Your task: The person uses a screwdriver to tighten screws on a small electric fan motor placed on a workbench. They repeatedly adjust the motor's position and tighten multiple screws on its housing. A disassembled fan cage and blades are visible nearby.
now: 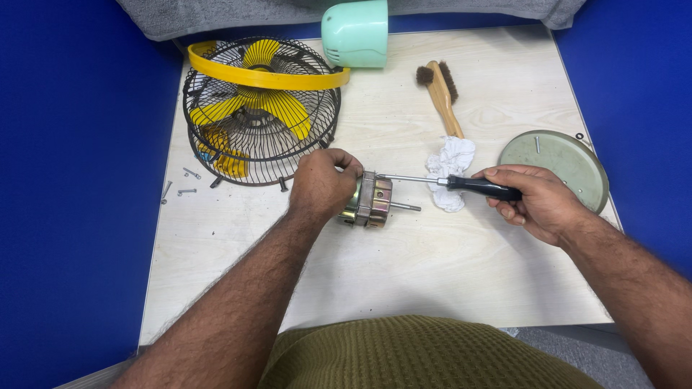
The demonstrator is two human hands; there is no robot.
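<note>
1 pale wooden board (404, 274) fills the middle, with blue walls on both sides and a grey cloth along the far edge. On it sit 1 black wire fan cage (259, 112) with yellow blades, 1 mint housing (355, 32), 1 round grey base (559, 162), 1 brush (441, 97) and 1 white rag (450, 162). Near the centre, the left hand (321, 184) curls closed around 1 metal motor (373, 202). The right hand (537, 202) grips 1 black-handled screwdriver (461, 184), its tip at the motor.

My pale wooden board (404, 281) carries the fan cage (259, 112); motor (371, 202); brush (441, 94); white rag (450, 162); round base (559, 162); loose screws (184, 184).
</note>
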